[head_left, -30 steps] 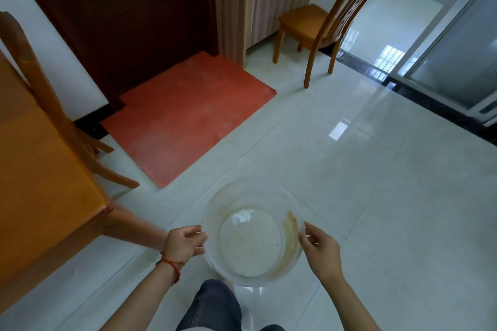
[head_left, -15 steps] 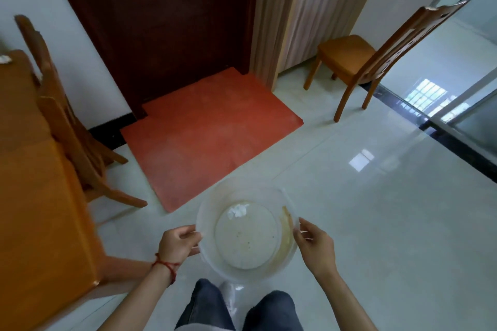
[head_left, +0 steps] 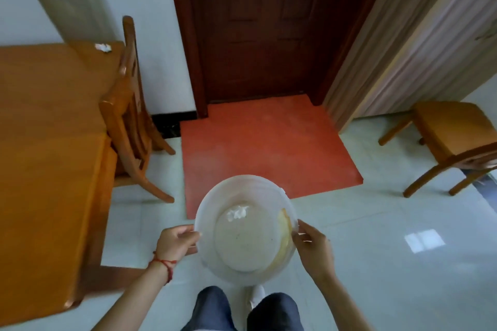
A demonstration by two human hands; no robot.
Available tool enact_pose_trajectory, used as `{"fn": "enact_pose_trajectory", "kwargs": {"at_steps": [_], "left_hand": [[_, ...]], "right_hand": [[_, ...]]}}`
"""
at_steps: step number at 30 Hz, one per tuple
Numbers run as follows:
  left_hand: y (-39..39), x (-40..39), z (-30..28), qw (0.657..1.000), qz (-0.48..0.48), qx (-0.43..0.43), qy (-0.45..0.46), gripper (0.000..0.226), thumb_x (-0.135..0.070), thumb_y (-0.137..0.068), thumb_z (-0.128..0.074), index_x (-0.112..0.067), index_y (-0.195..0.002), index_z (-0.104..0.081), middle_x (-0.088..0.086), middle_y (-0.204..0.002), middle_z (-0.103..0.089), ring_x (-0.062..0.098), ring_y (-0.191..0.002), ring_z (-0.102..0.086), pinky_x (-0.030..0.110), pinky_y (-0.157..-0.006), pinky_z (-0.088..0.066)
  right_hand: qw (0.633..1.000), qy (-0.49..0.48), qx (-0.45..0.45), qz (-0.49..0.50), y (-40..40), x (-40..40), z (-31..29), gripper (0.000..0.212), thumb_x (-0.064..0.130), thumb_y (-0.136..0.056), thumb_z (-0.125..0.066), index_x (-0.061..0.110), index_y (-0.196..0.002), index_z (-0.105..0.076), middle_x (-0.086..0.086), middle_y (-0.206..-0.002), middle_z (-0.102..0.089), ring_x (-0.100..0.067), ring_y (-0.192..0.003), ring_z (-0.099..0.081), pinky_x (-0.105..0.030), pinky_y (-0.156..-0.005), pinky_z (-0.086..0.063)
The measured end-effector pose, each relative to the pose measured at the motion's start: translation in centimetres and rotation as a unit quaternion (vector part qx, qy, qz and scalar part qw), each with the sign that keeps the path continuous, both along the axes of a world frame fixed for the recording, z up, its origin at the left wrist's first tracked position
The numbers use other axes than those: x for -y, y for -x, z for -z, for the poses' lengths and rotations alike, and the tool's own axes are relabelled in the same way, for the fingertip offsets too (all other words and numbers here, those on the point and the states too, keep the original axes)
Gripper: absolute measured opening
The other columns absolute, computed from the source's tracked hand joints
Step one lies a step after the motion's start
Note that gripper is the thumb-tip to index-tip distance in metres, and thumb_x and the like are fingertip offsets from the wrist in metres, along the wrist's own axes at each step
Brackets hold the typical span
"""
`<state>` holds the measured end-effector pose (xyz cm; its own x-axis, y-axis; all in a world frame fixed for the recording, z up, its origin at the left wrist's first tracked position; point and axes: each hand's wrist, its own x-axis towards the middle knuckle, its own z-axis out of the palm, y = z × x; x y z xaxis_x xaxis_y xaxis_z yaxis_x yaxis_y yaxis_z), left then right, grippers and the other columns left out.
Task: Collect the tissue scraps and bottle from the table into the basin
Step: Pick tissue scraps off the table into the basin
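Low at centre frame, over the pale floor (head_left: pixel 376 223), I see the translucent basin (head_left: pixel 246 228) held up in both hands, rim roughly level, mouth facing the camera. One crumpled tissue scrap (head_left: pixel 237 212) sits inside on the far part of its bottom; a yellowish smear runs down the inner wall on the right. Left hand (head_left: pixel 174 243) is closed on the left rim, thumb on top, fingers curled under; red string bracelet (head_left: pixel 164 266) on that wrist. Right hand (head_left: pixel 313 248) pinches the right rim, thumb over the edge, fingers behind the wall. Below the basin I see dark trouser knees (head_left: pixel 242 309) and a bit of white shoe. Another tissue scrap (head_left: pixel 103 47) lies on the far corner of the wooden table (head_left: pixel 48 142) at left, well apart from the basin. Cannot find the bottle in this view. Wooden chair (head_left: pixel 129 105) is tucked against the table's right edge. Red mat (head_left: pixel 263 148) lies ahead before a dark door (head_left: pixel 269 27). Second chair (head_left: pixel 451 140) at far right.
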<state>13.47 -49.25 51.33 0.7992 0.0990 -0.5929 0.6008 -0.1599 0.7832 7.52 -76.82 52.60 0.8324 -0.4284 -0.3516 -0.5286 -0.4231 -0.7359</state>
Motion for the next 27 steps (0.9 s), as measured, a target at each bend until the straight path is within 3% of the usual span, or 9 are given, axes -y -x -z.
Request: {"fn": "enact_pose_trajectory", "kwargs": {"at_steps": [3, 6, 10, 12, 15, 18, 21, 24, 27], "left_hand": [[-2.0, 1.3, -0.6, 1.000, -0.025, 0.008, 0.001, 0.014, 0.003, -0.078, -0.062, -0.009, -0.072, -0.066, 0.012, -0.078, -0.064, 0.031, -0.072, -0.060, 0.014, -0.046, -0.053], [-4.5, 2.4, -0.9, 0.999, -0.039, 0.016, -0.009, 0.020, 0.005, -0.078, -0.061, -0.010, -0.065, -0.064, 0.010, -0.074, -0.063, 0.027, -0.065, -0.060, 0.010, -0.042, -0.048], [-9.3, 3.1, -0.8, 0.998, -0.065, 0.017, -0.019, 0.018, 0.002, -0.077, -0.062, -0.011, -0.065, -0.064, 0.017, -0.082, -0.064, 0.030, -0.066, -0.061, 0.013, -0.044, -0.051], [-12.2, 3.1, -0.2, 0.997, -0.078, 0.014, -0.025, 0.019, 0.001, -0.077, -0.063, -0.011, -0.063, -0.064, 0.018, -0.079, -0.065, 0.034, -0.071, -0.062, 0.016, -0.047, -0.054], [-17.2, 2.9, 0.3, 0.996, -0.087, 0.013, -0.029, 0.024, -0.001, -0.076, -0.065, -0.018, -0.058, -0.068, 0.006, -0.061, -0.071, 0.040, -0.078, -0.066, 0.036, -0.064, -0.060], [-22.1, 2.9, 0.2, 0.996, -0.084, 0.006, -0.040, 0.020, -0.003, -0.077, -0.065, -0.017, -0.063, -0.067, 0.017, -0.076, -0.070, 0.043, -0.084, -0.066, 0.049, -0.081, -0.055], [-26.6, 3.0, -0.2, 0.994, -0.107, 0.010, -0.033, 0.017, -0.001, -0.077, -0.063, -0.015, -0.067, -0.066, 0.012, -0.076, -0.067, 0.042, -0.084, -0.066, 0.035, -0.065, -0.059], [-30.9, 3.1, -1.2, 0.993, -0.115, 0.002, -0.029, 0.012, -0.001, -0.078, -0.062, -0.012, -0.075, -0.067, -0.004, -0.060, -0.069, 0.027, -0.071, -0.069, 0.014, -0.043, -0.052], [-34.6, 3.5, -2.1, 0.992, -0.123, -0.001, -0.024, 0.011, -0.001, -0.079, -0.060, -0.009, -0.074, -0.066, -0.007, -0.055, -0.069, 0.023, -0.063, -0.064, 0.014, -0.039, -0.048]], "right_hand": [[0.999, 0.003, 0.002, -0.035, -4.0, 1.6, -0.1, 0.032, 0.012, -0.083, -0.062, 0.012, -0.115, -0.062, 0.002, -0.081, -0.067, 0.010, -0.072, -0.060, -0.014, -0.061, -0.047], [0.998, 0.006, 0.011, -0.060, -7.6, 2.4, -0.3, 0.030, 0.011, -0.083, -0.062, 0.012, -0.112, -0.064, 0.000, -0.082, -0.068, -0.012, -0.067, -0.064, -0.027, -0.069, -0.052], [0.996, -0.002, 0.023, -0.086, -13.6, 3.1, -0.2, 0.017, 0.006, -0.081, -0.061, 0.018, -0.089, -0.070, 0.017, -0.064, -0.064, -0.004, -0.063, -0.061, -0.006, -0.055, -0.043], [0.996, 0.006, 0.024, -0.091, -17.1, 3.3, 0.3, 0.009, 0.003, -0.079, -0.061, 0.010, -0.076, -0.066, 0.008, -0.057, -0.060, -0.010, -0.057, -0.054, -0.008, -0.052, -0.038], [0.994, 0.014, 0.036, -0.102, -22.5, 3.1, 0.4, 0.011, 0.001, -0.077, -0.059, 0.007, -0.080, -0.068, -0.007, -0.064, -0.061, -0.013, -0.055, -0.052, -0.008, -0.048, -0.038], [0.991, 0.018, 0.033, -0.126, -28.1, 2.9, 0.3, 0.011, 0.001, -0.077, -0.058, 0.007, -0.076, -0.067, -0.011, -0.064, -0.064, -0.008, -0.050, -0.050, -0.008, -0.045, -0.036], [0.991, 0.030, 0.026, -0.131, -33.3, 2.8, 0.3, 0.010, 0.003, -0.077, -0.057, 0.004, -0.080, -0.066, -0.016, -0.069, -0.067, -0.018, -0.057, -0.052, -0.014, -0.047, -0.033], [0.989, 0.032, 0.026, -0.142, -38.2, 2.9, 0.1, 0.010, 0.004, -0.078, -0.057, 0.002, -0.084, -0.064, -0.021, -0.077, -0.067, -0.028, -0.061, -0.059, -0.024, -0.053, -0.034], [0.990, 0.015, 0.036, -0.136, -42.2, 3.0, -0.3, 0.011, 0.003, -0.076, -0.058, 0.003, -0.085, -0.064, -0.023, -0.079, -0.067, -0.033, -0.069, -0.058, -0.024, -0.054, -0.032]]}}
